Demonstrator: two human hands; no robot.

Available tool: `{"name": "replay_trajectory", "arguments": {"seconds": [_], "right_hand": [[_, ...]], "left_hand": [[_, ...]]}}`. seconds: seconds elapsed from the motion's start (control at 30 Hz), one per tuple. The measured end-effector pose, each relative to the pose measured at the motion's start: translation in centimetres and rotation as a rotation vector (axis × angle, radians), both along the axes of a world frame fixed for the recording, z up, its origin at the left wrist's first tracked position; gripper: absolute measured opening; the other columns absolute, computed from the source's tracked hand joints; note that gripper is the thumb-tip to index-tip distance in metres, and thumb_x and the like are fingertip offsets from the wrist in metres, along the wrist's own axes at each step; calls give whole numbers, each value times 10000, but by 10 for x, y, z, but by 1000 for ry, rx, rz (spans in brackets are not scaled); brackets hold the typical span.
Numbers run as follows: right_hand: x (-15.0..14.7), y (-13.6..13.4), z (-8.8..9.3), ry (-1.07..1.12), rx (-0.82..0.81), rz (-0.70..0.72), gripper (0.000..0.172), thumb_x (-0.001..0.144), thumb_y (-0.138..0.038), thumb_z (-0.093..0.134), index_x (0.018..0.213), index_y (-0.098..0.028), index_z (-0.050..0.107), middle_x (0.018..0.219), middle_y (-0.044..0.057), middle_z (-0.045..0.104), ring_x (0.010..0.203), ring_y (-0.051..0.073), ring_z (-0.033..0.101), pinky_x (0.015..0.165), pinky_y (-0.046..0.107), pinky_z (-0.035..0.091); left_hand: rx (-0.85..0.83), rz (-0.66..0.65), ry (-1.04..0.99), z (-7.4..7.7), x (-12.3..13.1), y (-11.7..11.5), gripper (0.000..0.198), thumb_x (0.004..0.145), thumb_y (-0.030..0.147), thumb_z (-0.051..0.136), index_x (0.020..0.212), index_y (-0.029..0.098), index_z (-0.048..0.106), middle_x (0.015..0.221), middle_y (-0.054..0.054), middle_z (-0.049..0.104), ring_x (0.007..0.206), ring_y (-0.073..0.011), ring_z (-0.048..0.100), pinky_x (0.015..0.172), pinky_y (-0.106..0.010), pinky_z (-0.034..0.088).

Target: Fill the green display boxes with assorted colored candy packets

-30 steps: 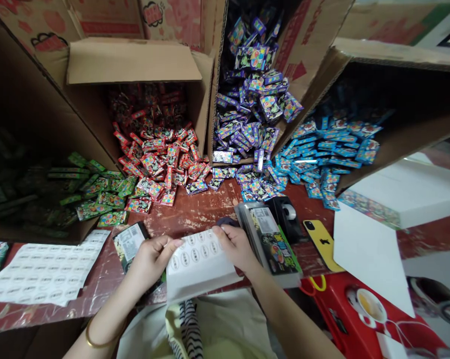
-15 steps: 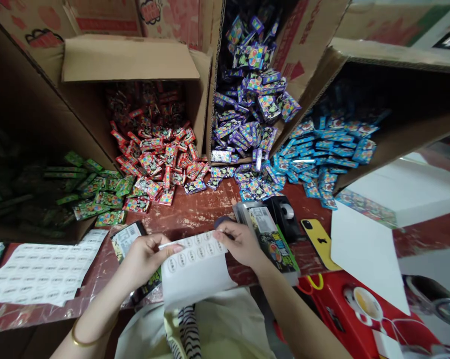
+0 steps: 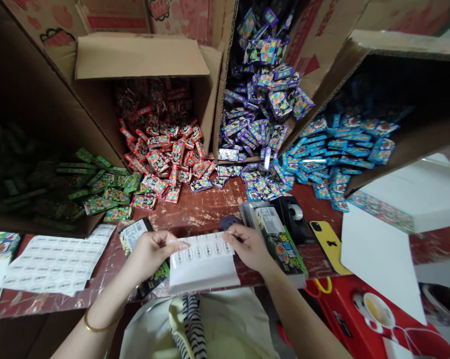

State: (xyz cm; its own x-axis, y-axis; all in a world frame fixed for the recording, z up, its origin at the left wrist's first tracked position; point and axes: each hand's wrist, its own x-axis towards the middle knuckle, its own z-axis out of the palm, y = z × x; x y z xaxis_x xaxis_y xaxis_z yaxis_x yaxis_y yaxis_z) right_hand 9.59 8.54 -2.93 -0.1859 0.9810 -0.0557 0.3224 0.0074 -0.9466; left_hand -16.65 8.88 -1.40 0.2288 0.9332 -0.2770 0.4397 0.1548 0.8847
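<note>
Both hands hold a white sticker sheet [image 3: 206,271] printed with rows of oval labels, its top part bent over and its lower part blank. My left hand [image 3: 155,252] pinches the upper left corner between thumb and fingers. At the upper right corner my right hand [image 3: 247,247] grips the same sheet. Behind my left wrist lies a black-and-green printed packet [image 3: 159,279], partly covered. A clear-wrapped stack of similar packets [image 3: 280,239] sits just right of my right hand. More label sheets [image 3: 56,259] lie flat at the left.
Open cartons spill small green packs [image 3: 112,197], red packs [image 3: 165,162], purple packs [image 3: 252,132] and blue packs [image 3: 333,149] onto the table. A black tape dispenser [image 3: 294,219], a yellow phone [image 3: 329,247] and white card [image 3: 377,259] lie right. A cup [image 3: 377,309] stands on a red surface.
The sheet's lower part has swung up from hanging over the table edge and now lies nearer the tabletop. Both hands keep hold of it. The whole view has shifted slightly.
</note>
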Motion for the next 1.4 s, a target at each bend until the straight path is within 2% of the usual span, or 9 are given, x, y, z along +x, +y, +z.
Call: {"name": "replay_trajectory", "arguments": {"seconds": [0.27, 0.37, 0.47, 0.7, 0.87, 0.97, 1.03, 1.27, 1.4], "right_hand": [[-2, -8, -17, -223, 124, -22, 375, 892, -383, 438, 573, -186, 435, 528, -32, 386, 537, 110, 410, 498, 218, 326], [4, -10, -26, -388, 284, -75, 246, 901, -322, 440, 746, -184, 571, 767, 47, 601, 797, 190, 558, 734, 298, 450], [12, -11, -35, -571, 388, -130, 226, 874, -262, 478, 1049, -162, 581, 1144, 137, 594, 1120, 271, 498, 972, 431, 386], [19, 1, -67, -663, 250, -156, 436, 771, -182, 571, 1201, -149, 504, 1272, 158, 532, 1189, 311, 471, 1003, 501, 374], [25, -11, -26, -449, 390, -276, 505, 781, -240, 606, 1265, -188, 471, 1264, 147, 546, 1169, 307, 501, 1012, 496, 367], [14, -37, 13, -362, 396, -38, 522, 772, -233, 633, 1273, -281, 494, 1293, 95, 553, 1172, 294, 513, 1006, 460, 382], [-1, -51, 20, -370, 346, 190, 506, 779, -186, 616, 1260, -303, 515, 1292, 67, 567, 1170, 273, 519, 1012, 445, 376], [-27, -53, -54, -416, 241, 262, 407, 807, -224, 622, 1205, -216, 537, 1370, 96, 493, 1258, 252, 423, 1058, 456, 310], [-11, -42, -59, -346, 222, 220, 463, 777, -286, 662, 1220, -231, 536, 1351, 98, 494, 1247, 258, 437, 1046, 443, 336]], "left_hand": [[102, -213, 175, -17, -4, 7, 415, 818, 526, 536, 675, 157, 663, 598, 12, 607, 566, -130, 520, 544, -214, 380], [222, -341, 291, -37, -7, 17, 372, 840, 489, 530, 686, 186, 682, 721, -26, 647, 698, -169, 577, 663, -254, 419], [337, -377, 433, -57, -8, 26, 333, 863, 444, 511, 725, 207, 700, 853, -63, 653, 850, -217, 581, 784, -326, 404], [313, -430, 474, -67, -6, 35, 305, 874, 396, 507, 722, 210, 695, 868, -63, 653, 885, -219, 573, 801, -338, 394], [286, -452, 492, -61, -2, 37, 249, 858, 386, 544, 776, 219, 709, 897, -64, 660, 917, -231, 570, 830, -354, 380], [270, -466, 498, -60, 1, 39, 231, 857, 370, 550, 767, 222, 704, 904, -62, 664, 940, -239, 567, 826, -360, 373], [261, -479, 502, -59, 4, 39, 206, 849, 356, 567, 764, 221, 698, 908, -60, 664, 949, -242, 565, 820, -361, 368], [248, -524, 536, -47, 12, 37, 179, 841, 363, 586, 754, 229, 667, 934, -35, 665, 1003, -256, 560, 838, -397, 329], [251, -496, 574, -44, 13, 36, 218, 833, 413, 578, 857, 207, 645, 987, -81, 637, 1016, -286, 554, 840, -413, 345]]}}
